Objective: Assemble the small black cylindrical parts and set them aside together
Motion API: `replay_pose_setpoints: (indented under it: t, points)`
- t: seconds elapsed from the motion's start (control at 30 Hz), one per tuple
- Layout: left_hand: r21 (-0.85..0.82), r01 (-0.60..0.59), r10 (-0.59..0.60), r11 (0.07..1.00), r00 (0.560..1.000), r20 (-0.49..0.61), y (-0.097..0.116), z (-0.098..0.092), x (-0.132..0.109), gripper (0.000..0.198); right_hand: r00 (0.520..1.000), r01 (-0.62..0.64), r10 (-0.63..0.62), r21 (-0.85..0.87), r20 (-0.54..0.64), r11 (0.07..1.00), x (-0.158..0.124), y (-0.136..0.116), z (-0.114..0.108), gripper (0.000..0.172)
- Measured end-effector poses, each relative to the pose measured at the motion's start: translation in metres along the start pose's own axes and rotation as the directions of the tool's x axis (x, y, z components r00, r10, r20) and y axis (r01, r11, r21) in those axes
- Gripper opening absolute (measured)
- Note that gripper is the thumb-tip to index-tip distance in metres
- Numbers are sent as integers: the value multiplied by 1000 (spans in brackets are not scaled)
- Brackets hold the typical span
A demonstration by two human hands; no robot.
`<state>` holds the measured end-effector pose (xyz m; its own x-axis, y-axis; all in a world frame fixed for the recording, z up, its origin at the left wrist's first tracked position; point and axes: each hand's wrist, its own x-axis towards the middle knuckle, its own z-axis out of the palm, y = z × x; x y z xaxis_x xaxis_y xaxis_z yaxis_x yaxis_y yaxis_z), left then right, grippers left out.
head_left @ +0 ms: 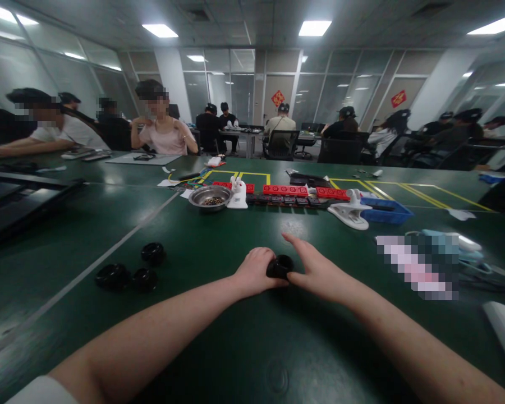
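Note:
A glossy black round piece with a hollow top [282,266] stands on the green table in front of me. My left hand [258,271] is wrapped round its left side. On the other side my right hand [313,266] is open, fingers stretched forward and thumb at the piece's right edge; whether the thumb touches it I cannot tell. Three similar black round pieces lie to the left: one at the back [153,253], one at the front left [113,276] and one at the front right [145,279].
Beyond my hands are a metal bowl [210,198] with small bits in it, a white stand [237,194], red block strips [285,191], a white clamp-like piece [350,215] and a blue tray [389,210]. A black frame [21,202] lies far left. Several people sit farther back.

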<state>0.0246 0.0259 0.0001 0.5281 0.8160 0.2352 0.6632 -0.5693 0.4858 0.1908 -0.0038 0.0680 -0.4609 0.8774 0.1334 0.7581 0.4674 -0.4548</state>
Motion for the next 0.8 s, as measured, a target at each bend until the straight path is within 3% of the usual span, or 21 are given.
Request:
replay_pose_setpoints:
  t: [0.2,0.27,0.33,0.43,0.67,0.73,0.8]
  points:
    - [3,4,-4,1000,1000,-1,0,0,0,47,976,-134,106,-141,-192,981,3,-4,11,59]
    - [5,13,-13,1000,1000,0,0,0,0,47,978,-126,95,-166,-185,978,3,-5,14,53]
    - [1,24,-24,1000,1000,6,0,0,0,48,993,-69,59,-101,-101,993,2,-4,14,49]
    - [-5,25,-25,1000,1000,10,0,0,0,49,1000,3,-3,40,15,999,1,-2,8,61]
    - [-9,13,-13,1000,1000,4,0,-1,0,47,975,-131,103,-139,-195,982,2,-4,11,57]
    - [-22,25,-25,999,1000,2,1,-2,-1,46,975,-113,64,-226,-214,967,3,-6,12,57]
    - [-36,36,-36,999,999,0,2,-2,-1,46,988,-21,-15,-231,-153,973,2,-6,12,53]
